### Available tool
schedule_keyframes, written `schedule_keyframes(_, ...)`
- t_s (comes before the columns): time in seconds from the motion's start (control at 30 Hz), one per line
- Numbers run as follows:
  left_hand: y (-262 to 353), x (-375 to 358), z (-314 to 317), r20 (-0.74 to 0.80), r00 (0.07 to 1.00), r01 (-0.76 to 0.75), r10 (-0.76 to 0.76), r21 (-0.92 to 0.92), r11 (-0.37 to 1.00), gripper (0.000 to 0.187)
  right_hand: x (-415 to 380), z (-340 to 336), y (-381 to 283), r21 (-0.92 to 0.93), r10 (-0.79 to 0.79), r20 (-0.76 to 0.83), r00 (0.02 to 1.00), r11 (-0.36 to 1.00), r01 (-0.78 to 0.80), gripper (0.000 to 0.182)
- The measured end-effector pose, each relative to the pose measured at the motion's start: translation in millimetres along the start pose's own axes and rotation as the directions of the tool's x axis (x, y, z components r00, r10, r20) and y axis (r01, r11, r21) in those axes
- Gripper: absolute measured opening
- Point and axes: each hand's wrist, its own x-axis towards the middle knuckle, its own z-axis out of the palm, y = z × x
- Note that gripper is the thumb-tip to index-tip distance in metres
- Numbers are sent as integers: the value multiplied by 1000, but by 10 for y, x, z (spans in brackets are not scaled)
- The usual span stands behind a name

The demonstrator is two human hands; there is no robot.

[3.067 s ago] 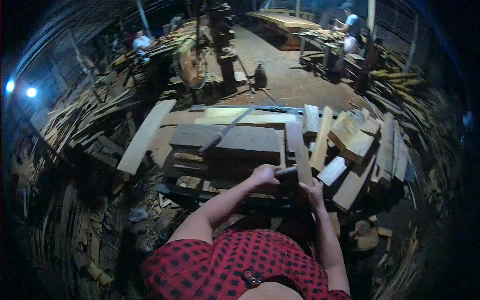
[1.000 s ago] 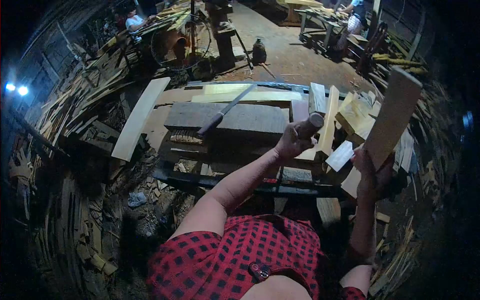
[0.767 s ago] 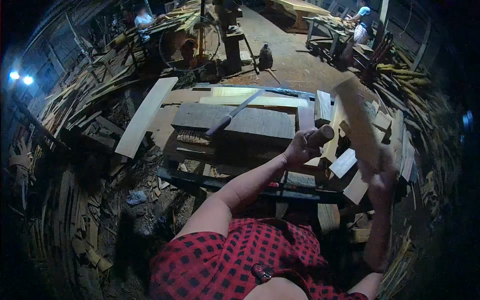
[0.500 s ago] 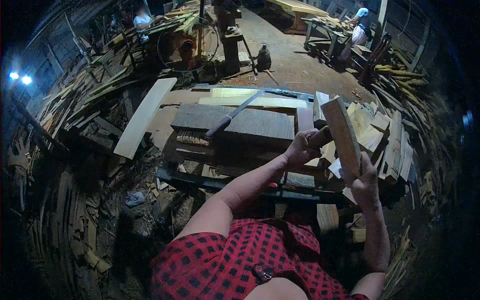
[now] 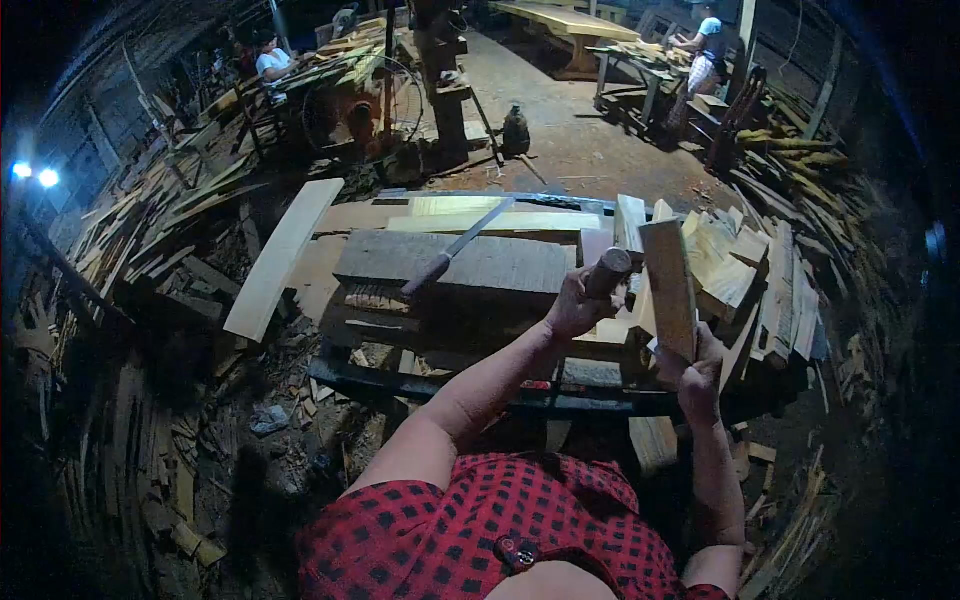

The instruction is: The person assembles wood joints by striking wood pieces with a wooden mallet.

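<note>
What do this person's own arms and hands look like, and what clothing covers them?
The left hand and right hand are bare, and so are both forearms. The short left sleeve and right sleeve are red with black checks, ending above the elbows.

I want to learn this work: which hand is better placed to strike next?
Probably the right hand: it grips the flat wooden piece by its lower end, while the left hand holds the round handle.
</note>
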Motion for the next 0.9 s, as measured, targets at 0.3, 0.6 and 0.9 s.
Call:
schedule_keyframes(0.3, -43, -69, 21, -28, 988, 150, -154, -100, 984, 35, 84, -18, 1401, -159, 171, 8, 985, 973, -167, 32)
schedule_keyframes(0.6, -3, -5, 54, -64, 994, 84, -90, -89, 993, 30, 80, -42, 1837, 50, 358, 31, 933, 932, -360, 29)
schedule_keyframes(0.9, 74, 22, 37, -38, 997, 51, -60, -198, 979, 23, 128, -221, 846, -15, 79, -136, 988, 997, -82, 52)
